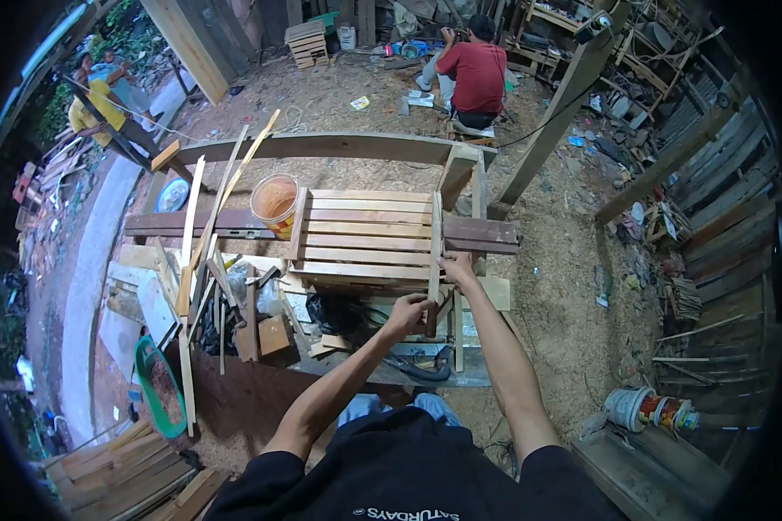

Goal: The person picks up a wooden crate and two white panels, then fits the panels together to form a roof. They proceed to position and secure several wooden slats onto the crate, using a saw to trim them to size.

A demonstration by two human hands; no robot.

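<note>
- Cross slat [435,252] lies on the slatted panel [365,234], long axis running away from the person.
- Right hand [457,266] pinches it; left hand [408,314] is curled at its near end (grip partly hidden).

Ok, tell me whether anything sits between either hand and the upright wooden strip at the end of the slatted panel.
Nothing visible does. The right hand rests on the wooden strip near its middle, and the left hand is closed around its lower end. The slatted panel lies to the side of the strip, not between it and the hands.
</note>
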